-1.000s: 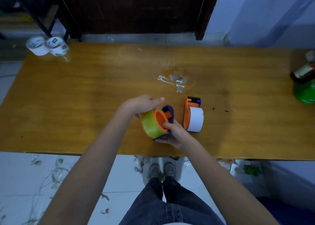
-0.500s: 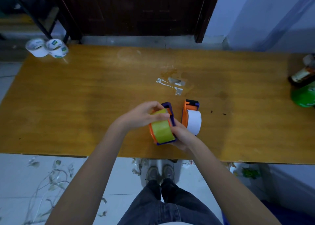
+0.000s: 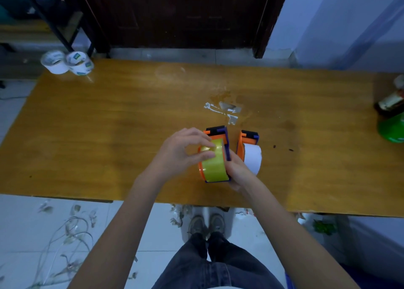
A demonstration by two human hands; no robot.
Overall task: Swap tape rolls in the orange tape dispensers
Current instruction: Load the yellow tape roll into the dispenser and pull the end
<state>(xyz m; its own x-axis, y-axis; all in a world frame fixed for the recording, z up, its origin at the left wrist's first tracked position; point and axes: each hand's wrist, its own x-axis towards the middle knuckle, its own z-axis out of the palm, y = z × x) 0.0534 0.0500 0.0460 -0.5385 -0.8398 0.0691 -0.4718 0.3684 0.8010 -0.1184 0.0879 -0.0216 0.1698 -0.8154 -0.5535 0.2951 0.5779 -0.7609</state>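
Observation:
An orange and purple tape dispenser [image 3: 220,133] stands upright near the table's front edge with a yellow tape roll [image 3: 213,167] seated in it. My left hand [image 3: 180,152] pinches the top of the yellow roll with fingertips. My right hand [image 3: 237,170] grips the dispenser's right side from behind. Just to the right stands a second orange dispenser [image 3: 246,141] holding a white tape roll [image 3: 253,158], untouched.
Two white tape rolls [image 3: 66,62] sit at the wooden table's [image 3: 109,124] far left corner. A green bottle [image 3: 392,127] and a brown bottle [image 3: 391,101] are at the right edge. Tape scraps [image 3: 223,110] stick to the table behind the dispensers.
The dispenser with the yellow roll has been turned from tilted sideways to upright. My left hand shifted from the roll's side to pinching its top.

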